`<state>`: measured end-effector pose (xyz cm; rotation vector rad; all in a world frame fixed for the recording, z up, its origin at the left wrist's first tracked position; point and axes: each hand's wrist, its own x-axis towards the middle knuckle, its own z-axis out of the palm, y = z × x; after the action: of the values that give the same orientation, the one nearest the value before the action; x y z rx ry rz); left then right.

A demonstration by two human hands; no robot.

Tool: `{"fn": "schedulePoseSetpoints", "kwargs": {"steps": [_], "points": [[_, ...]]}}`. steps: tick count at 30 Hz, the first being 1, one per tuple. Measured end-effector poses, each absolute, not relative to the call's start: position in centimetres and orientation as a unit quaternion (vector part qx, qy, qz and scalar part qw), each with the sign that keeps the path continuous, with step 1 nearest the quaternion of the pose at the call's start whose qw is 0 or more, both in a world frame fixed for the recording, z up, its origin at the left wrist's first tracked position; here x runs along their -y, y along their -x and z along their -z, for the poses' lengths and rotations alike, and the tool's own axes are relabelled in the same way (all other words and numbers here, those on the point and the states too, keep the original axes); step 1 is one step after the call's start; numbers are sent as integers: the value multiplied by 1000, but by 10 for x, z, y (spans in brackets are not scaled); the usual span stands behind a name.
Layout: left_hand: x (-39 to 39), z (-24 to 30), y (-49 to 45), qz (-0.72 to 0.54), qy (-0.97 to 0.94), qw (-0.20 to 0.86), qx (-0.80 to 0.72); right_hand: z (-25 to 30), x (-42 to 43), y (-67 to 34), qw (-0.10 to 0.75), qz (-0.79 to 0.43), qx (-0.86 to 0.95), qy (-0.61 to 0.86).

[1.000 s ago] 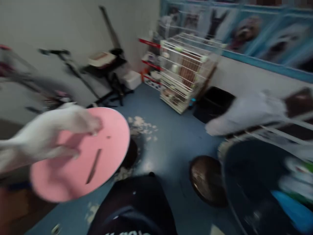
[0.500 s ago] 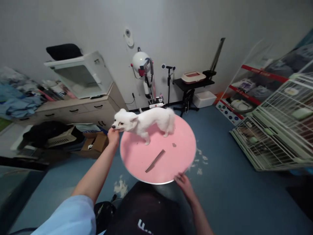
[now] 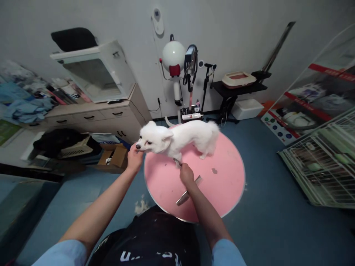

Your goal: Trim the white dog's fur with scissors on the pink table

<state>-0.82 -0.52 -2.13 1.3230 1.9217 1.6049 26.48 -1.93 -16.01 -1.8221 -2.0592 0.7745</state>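
Observation:
A small white dog point(image 3: 180, 138) stands on a round pink table point(image 3: 219, 184), facing left. My left hand point(image 3: 134, 159) is closed under the dog's muzzle, holding its chin. My right hand point(image 3: 186, 173) is closed on a small metal tool, likely scissors point(image 3: 176, 161), whose tip points at the dog's front leg. A metal comb point(image 3: 188, 191) lies flat on the table just under my right wrist.
A white wire cage point(image 3: 324, 162) stands at the right. A drawer cabinet point(image 3: 91, 118) with a white box on top lines the left wall. A stand dryer point(image 3: 174, 62) and a black side table point(image 3: 235, 90) sit behind. Fur clippings point(image 3: 141, 207) lie on the blue floor.
The view has swung from the cage back to the table. My right hand has left the table's near edge and now holds a tool at the dog's front leg. My left hand stays under the muzzle.

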Motion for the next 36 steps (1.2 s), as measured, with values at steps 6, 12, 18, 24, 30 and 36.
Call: {"fn": "schedulePoseSetpoints", "kwargs": {"steps": [6, 12, 18, 24, 30, 36], "points": [[8, 19, 13, -549, -463, 163, -676, 163, 14, -264, 157, -216, 743, 614], [7, 17, 11, -572, -456, 182, -657, 159, 7, -277, 120, -260, 732, 619], [7, 11, 4, -580, -431, 173, -669, 152, 3, -285, 84, -221, 759, 606], [7, 5, -3, -599, -403, 173, -670, 148, 1, -292, 87, -218, 784, 575], [6, 2, -7, -600, -394, 175, -674, 146, -1, -298, 70, -261, 771, 576], [5, 6, -5, -610, -388, 189, -664, 145, -2, -302, 83, -290, 763, 571]]}}
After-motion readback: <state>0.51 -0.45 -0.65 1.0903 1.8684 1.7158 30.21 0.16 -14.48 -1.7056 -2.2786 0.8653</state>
